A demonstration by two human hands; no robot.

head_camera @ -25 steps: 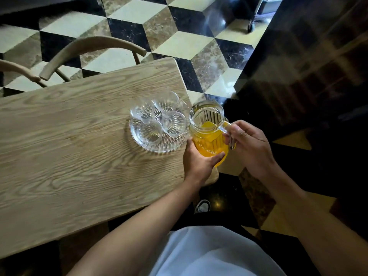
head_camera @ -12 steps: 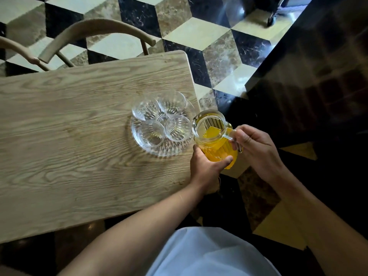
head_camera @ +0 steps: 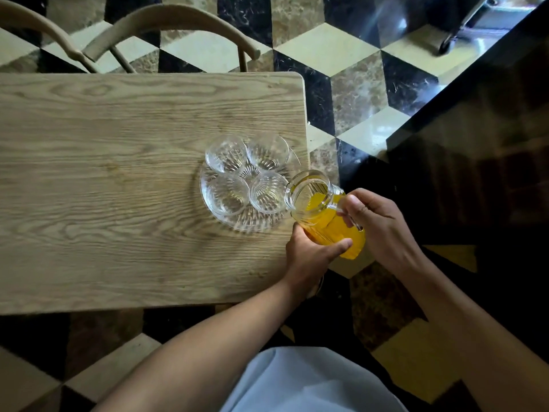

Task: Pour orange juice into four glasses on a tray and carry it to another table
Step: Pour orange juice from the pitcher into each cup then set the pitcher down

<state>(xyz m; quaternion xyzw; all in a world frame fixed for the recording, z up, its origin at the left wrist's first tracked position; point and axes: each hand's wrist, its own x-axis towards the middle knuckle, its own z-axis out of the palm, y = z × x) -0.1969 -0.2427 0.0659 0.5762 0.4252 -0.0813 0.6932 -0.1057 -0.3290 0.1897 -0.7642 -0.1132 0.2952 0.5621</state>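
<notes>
Pitcher (head_camera: 323, 215) now tips further toward the glasses (head_camera: 267, 193).

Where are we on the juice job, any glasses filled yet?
Done: four glasses stand on the tray, all empty. In hand: right hand on the handle and left hand under the jug, tilted toward the nearest glass. Left: all four pours, then the carry.

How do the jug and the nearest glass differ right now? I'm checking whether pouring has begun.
The jug holds orange juice; the nearest glass is empty. The jug is tilted with its spout toward that glass, which stands upright on the tray. The jug is held by the left hand and right hand; the glass is untouched. Both are clear ribbed glass.
</notes>
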